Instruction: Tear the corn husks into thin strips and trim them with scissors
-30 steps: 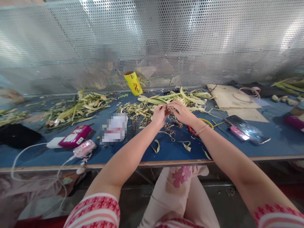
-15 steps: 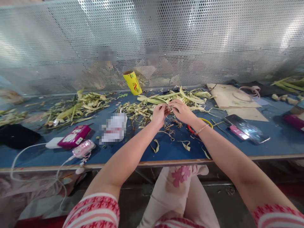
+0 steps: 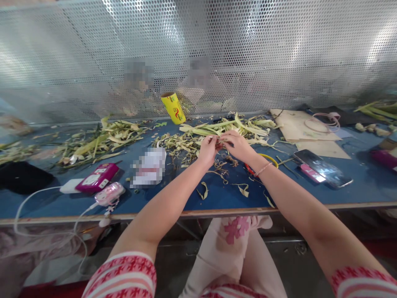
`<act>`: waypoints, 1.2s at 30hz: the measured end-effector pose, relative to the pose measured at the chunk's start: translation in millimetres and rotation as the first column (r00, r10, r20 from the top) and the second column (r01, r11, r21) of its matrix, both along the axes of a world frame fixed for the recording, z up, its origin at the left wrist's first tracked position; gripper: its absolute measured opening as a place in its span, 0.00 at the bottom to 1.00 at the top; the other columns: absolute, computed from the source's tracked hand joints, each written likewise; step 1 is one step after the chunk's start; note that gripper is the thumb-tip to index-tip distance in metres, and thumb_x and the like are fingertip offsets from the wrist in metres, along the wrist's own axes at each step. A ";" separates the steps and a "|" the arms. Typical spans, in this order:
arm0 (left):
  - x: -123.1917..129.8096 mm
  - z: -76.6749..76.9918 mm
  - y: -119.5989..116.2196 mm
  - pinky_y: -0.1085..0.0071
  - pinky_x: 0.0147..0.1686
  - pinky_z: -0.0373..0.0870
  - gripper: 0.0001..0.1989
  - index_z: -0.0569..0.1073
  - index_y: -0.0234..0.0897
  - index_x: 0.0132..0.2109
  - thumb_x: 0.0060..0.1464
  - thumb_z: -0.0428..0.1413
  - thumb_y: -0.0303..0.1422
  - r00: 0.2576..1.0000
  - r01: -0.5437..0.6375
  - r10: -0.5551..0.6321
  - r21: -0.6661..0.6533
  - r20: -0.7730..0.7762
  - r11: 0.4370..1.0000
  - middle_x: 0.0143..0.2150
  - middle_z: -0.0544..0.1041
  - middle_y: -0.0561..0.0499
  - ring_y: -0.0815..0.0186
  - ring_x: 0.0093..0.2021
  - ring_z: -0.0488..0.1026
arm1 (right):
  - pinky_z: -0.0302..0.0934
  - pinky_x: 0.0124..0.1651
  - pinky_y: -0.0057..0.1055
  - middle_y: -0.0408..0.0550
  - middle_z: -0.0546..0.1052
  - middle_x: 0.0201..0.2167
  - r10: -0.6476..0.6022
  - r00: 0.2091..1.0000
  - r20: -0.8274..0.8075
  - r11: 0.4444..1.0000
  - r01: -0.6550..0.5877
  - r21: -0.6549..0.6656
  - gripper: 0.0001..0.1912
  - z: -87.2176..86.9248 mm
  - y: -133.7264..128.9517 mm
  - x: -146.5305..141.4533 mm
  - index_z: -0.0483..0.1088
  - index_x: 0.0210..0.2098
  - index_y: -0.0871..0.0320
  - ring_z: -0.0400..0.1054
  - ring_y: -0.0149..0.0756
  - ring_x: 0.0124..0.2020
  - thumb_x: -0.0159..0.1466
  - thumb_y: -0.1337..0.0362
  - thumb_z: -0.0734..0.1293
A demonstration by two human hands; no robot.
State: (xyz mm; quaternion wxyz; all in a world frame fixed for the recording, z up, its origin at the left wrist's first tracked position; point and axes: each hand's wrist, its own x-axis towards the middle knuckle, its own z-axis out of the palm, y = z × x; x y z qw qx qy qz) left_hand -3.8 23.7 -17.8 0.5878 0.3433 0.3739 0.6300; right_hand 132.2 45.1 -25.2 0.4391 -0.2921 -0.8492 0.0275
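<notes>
My left hand (image 3: 208,150) and my right hand (image 3: 235,143) meet over the blue table, fingertips pinched close together. Between them is a thin, pale plant strip (image 3: 222,142), mostly hidden by the fingers. Just behind the hands lies a heap of long pale-green leaf strips (image 3: 214,128). Smaller curled plant scraps (image 3: 181,145) spread to the left of my left hand. Near my right wrist, a yellow and red ring-shaped item (image 3: 269,159) lies partly under the forearm.
A yellow cardboard roll (image 3: 173,108) leans near the perforated metal panel (image 3: 198,49). Another leaf pile (image 3: 102,140) lies left, near a magenta box (image 3: 98,178) and pink corded case (image 3: 109,194). A phone (image 3: 322,167) and tan sheets (image 3: 305,128) lie right. The table's front edge (image 3: 198,213) crosses below.
My fingers have shifted slightly around the plant strip, which now shows a little more between them. The arms and the things on the table have stayed put.
</notes>
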 end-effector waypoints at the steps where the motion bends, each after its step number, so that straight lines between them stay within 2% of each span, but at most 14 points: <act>1: 0.4 0.1 0.0 0.73 0.34 0.67 0.09 0.68 0.35 0.30 0.60 0.52 0.25 1.000 0.000 0.000 0.007 0.000 1.000 0.24 0.71 0.56 0.72 0.25 0.69 | 0.69 0.51 0.46 0.55 0.76 0.44 -0.008 1.000 -0.012 1.000 0.008 -0.006 0.12 0.3 -0.7 -0.2 0.75 0.39 0.57 0.71 0.43 0.46 0.61 0.72 0.62; 5: 1.0 0.5 -0.8 0.73 0.34 0.68 0.11 0.68 0.35 0.29 0.61 0.50 0.25 1.000 0.012 -0.012 0.039 0.000 0.999 0.24 0.71 0.55 0.73 0.25 0.68 | 0.69 0.50 0.44 0.54 0.77 0.42 -0.030 0.998 -0.053 0.999 0.028 -0.034 0.10 1.5 -2.8 -0.8 0.75 0.37 0.57 0.72 0.43 0.44 0.61 0.72 0.63; 11: 0.3 0.7 -1.6 0.72 0.34 0.68 0.09 0.68 0.35 0.30 0.60 0.54 0.27 0.999 0.030 -0.029 0.047 -0.023 0.998 0.24 0.71 0.56 0.72 0.24 0.68 | 0.68 0.50 0.42 0.53 0.78 0.41 -0.070 0.995 -0.068 0.997 0.068 -0.024 0.12 2.0 -0.8 -0.1 0.75 0.36 0.57 0.72 0.42 0.45 0.59 0.75 0.62; 25: 0.9 1.7 -2.9 0.74 0.34 0.68 0.10 0.68 0.34 0.30 0.61 0.51 0.25 0.999 0.025 -0.023 0.053 -0.027 0.998 0.23 0.70 0.56 0.73 0.24 0.68 | 0.69 0.47 0.40 0.53 0.78 0.40 -0.075 0.994 -0.086 0.997 0.075 0.004 0.14 3.5 -3.6 -0.5 0.75 0.36 0.58 0.72 0.41 0.44 0.58 0.77 0.61; 36: -0.3 0.2 0.0 0.74 0.33 0.68 0.08 0.68 0.34 0.31 0.60 0.53 0.26 1.000 0.009 -0.009 0.072 -0.005 0.997 0.23 0.70 0.57 0.73 0.24 0.69 | 0.68 0.54 0.43 0.55 0.77 0.45 -0.095 0.995 -0.020 0.995 0.095 0.012 0.17 5.1 -7.8 -1.3 0.79 0.40 0.57 0.72 0.42 0.48 0.62 0.74 0.60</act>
